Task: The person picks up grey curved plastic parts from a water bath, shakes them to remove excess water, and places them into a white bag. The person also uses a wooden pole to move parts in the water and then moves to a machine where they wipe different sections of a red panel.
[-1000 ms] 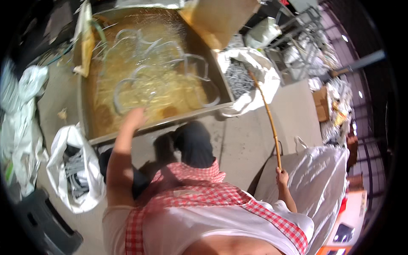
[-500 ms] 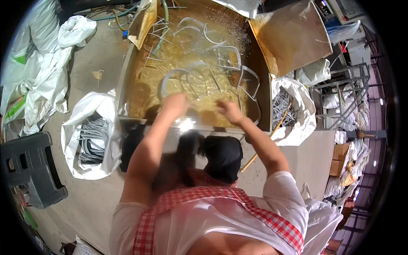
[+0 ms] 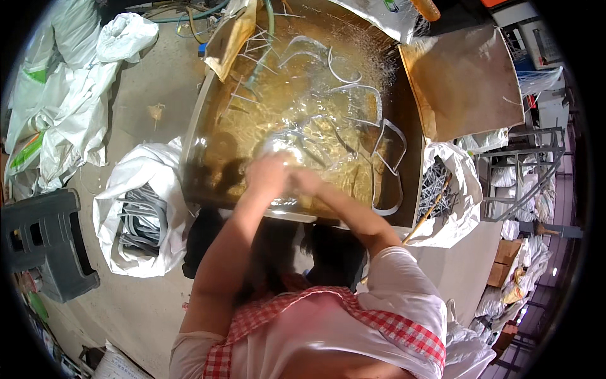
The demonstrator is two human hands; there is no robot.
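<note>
My left hand [image 3: 267, 177] is over the near side of a wide tub [image 3: 197, 129] of yellowish water, its fingers curled. A pale, blurred shape and bright glare lie just beyond its fingers, so what it grips cannot be made out. My right hand [image 3: 305, 182] is right beside it, close to or touching the left; its fingers are smeared and partly hidden. Past the hands, several grey curved plastic strips lie in the water, among them a bent strip [image 3: 392, 146] and a looped strip [image 3: 386, 205] along the right wall.
A white sack of curved grey pieces [image 3: 140, 218] stands left of the tub. Another white sack with short grey pieces [image 3: 437, 189] is at the right, a thin stick [image 3: 429, 211] across it. A stained board [image 3: 464, 85] leans by the far right corner. A dark plastic stool [image 3: 44, 243] stands at left.
My right hand has moved left to meet my left hand, which has come slightly lower. The curved strip near my left hand is now blurred in splashing glare. The whole view has shifted slightly.
</note>
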